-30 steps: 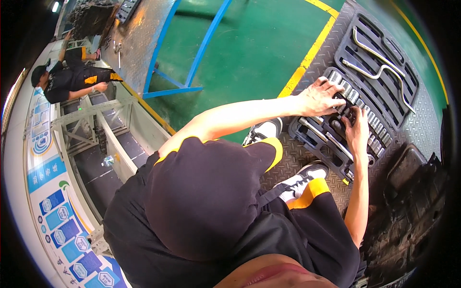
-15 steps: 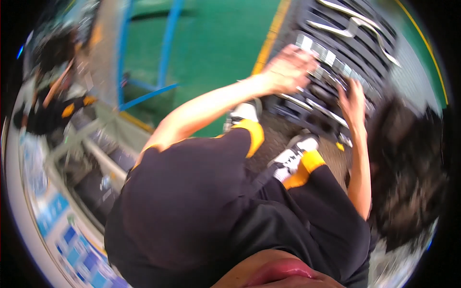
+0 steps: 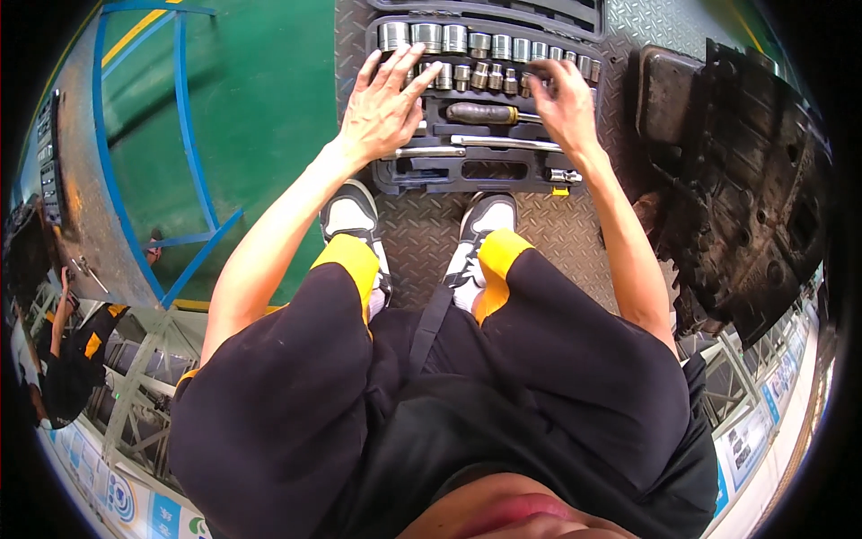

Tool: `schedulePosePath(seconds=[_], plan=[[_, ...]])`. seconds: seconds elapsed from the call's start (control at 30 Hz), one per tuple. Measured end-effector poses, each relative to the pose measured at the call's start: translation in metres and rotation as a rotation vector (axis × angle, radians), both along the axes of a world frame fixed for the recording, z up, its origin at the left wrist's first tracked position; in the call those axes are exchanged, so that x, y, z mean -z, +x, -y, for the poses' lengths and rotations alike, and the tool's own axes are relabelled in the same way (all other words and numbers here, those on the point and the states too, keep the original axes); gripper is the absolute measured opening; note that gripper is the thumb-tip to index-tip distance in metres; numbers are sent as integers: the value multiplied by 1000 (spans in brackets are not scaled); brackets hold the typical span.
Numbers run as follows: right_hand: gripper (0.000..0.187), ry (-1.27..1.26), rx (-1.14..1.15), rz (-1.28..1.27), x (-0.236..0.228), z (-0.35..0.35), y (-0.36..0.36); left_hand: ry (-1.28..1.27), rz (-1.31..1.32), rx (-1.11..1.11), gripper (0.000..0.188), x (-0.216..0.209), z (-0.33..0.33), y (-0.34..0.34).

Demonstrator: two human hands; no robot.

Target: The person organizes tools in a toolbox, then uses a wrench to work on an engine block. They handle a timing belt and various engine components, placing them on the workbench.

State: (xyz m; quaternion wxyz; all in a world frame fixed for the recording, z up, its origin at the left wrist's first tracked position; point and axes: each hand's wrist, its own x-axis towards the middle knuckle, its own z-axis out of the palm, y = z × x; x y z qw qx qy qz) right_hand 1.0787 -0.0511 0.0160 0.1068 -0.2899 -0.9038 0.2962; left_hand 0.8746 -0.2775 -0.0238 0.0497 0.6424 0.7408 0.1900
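The open black plastic tool case [image 3: 503, 185], with moulded hollows, lies on a grey metal floor plate [image 3: 417, 241] with raised tread pattern, just beyond the shoes. In it stand 2 rows of shiny cylindrical steel sockets [image 3: 501, 48], larger at the left. Below them lie a ribbed, dark grey driver handle [image 3: 480, 113] and smooth, slender chrome bars [image 3: 507, 143]. At the right is a rough, brown-black, rusty metal part [image 3: 750, 184].

The left hand [image 3: 379, 119] has its fingers spread wide, the tips over the larger sockets; I cannot tell which ones they touch. The right hand [image 3: 567, 106] bends its thumb and fingers at the lower row's right end; whether they grip a socket, I cannot tell.
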Motion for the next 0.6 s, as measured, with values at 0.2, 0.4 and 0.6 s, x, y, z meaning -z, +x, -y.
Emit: schedulePosePath(seconds=[0.2,0.4,0.6], plan=[[36,79,-246,111,2,29,-23,-1,-27,-5,63,-1,0,0],[39,133,-298,158,-1,28,-36,-11,2,-6,63,-4,-1,0],[42,172,-347,214,-5,24,-31,-3,6,-7,63,-3,-1,0]])
